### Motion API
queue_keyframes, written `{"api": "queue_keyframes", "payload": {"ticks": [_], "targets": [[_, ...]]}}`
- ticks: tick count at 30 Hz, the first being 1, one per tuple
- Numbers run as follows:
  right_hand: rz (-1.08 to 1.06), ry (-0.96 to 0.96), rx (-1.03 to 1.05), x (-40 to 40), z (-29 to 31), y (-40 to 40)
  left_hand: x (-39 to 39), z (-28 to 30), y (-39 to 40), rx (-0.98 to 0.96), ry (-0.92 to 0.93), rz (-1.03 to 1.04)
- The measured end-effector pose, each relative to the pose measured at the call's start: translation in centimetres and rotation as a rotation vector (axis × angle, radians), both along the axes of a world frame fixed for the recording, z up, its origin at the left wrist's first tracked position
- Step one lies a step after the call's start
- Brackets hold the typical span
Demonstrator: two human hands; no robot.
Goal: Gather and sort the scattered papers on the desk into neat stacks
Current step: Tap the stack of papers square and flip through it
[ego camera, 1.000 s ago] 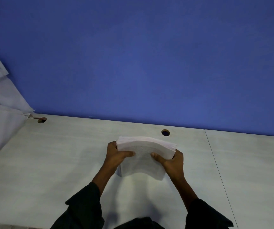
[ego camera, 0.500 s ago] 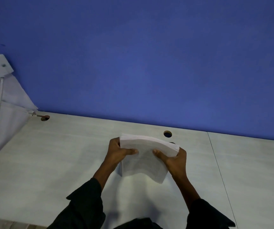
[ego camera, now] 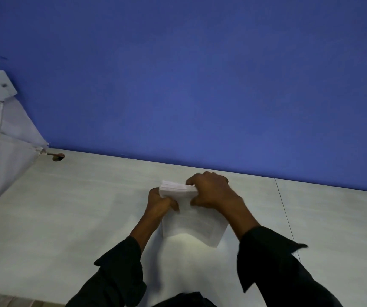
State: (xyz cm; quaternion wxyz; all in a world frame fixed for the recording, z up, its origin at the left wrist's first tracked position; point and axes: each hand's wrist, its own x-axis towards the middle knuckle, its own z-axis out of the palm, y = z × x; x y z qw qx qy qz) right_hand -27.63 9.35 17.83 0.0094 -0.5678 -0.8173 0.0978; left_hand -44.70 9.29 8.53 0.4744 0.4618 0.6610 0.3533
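Over one desk (ego camera: 67, 207), two hands grip one paper stack (ego camera: 191, 220).

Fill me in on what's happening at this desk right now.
A person in dark sleeves is holding a stack of papers over a pale desk that stands against a blue wall. The left hand grips the stack's left edge, and the right hand curls over its far top edge, thumb on the near face. The sheets look gathered into one bundle. No other loose papers show on the desk.
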Motion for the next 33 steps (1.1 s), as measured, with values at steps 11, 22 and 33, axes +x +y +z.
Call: {"api": "queue_keyframes", "payload": {"ticks": [11,22,33], "targets": [[-0.178,0.613,-0.060,6.3,4.9,0.9,-4.4,-2.7,-3.5,-0.082,-0.517,0.180],[-0.567,1.454,0.056,7.0,0.3,-2.7,-2.8,9.6,-0.8,0.403,-0.149,0.096],[-0.872,1.324,0.034,5.4,-10.7,-6.6,-0.4,-1.0,-4.4,0.113,-0.225,0.191]]}}
